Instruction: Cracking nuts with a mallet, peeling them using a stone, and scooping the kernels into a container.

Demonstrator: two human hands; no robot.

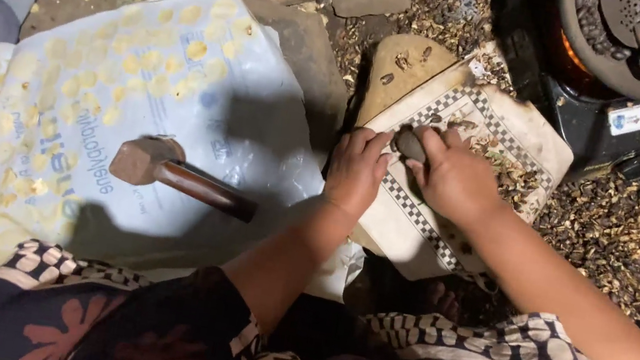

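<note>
Pale printed sack (183, 73) spread on the ground, checkered-edged tile (516, 130) beside it, wooden mallet (176, 173) lying on the sack, right hand (457, 176) fingers closed around a small dark stone (409, 144) over the tile, left hand (356, 169) fingertips loosely curled, touching it

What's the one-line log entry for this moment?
left hand: on tile, beside stone | right hand: gripping dark stone | mallet: lying on sack | shells: piled right
</note>
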